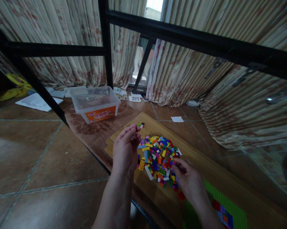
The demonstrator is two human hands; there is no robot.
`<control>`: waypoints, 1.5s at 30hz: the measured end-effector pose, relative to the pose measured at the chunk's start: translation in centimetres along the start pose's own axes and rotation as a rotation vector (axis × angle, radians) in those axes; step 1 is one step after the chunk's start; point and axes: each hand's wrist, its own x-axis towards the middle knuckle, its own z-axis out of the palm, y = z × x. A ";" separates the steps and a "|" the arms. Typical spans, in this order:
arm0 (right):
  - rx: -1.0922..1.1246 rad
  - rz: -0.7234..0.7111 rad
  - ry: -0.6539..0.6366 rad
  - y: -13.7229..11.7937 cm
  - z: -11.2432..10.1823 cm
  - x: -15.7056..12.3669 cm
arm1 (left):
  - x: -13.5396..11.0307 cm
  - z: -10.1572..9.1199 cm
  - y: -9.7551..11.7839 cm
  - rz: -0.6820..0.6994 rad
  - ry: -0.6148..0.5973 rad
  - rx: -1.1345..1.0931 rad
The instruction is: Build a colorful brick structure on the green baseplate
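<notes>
Left hand [125,152] curled, grip unclear; right hand [190,181] pinching brick pile [157,160]; plastic tub [95,105] beyond.

**Dim room with brown tile floor [50,159] and long striped curtains [62,35]**

The curtains are cream colour with faded red flowers, and they hang down to the floor on the far side and on the right. A black metal frame [106,41] crosses in front of them with straight bars. Through a gap between the curtains, a bright window [154,9] gives pale daylight, but the room stays rather dark. Thin grey grout lines [64,186] divide the tiles.
</notes>
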 end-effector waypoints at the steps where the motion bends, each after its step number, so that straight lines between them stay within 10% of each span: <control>1: -0.022 -0.015 0.010 -0.2 0.0 0.0 | 0.0 0.0 0.1 -0.005 0.010 -0.021; 14: -0.013 -0.224 0.023 -6.0 3.6 -1.1 | 0.3 -0.1 0.7 -0.126 0.059 -0.152; 27: 0.035 -0.007 0.085 -2.5 2.5 -4.0 | 0.1 -0.1 0.9 -0.163 0.049 -0.190; 45: -0.055 -0.073 0.082 -5.3 5.1 -2.8 | 0.1 0.6 0.4 -0.178 -0.028 -0.092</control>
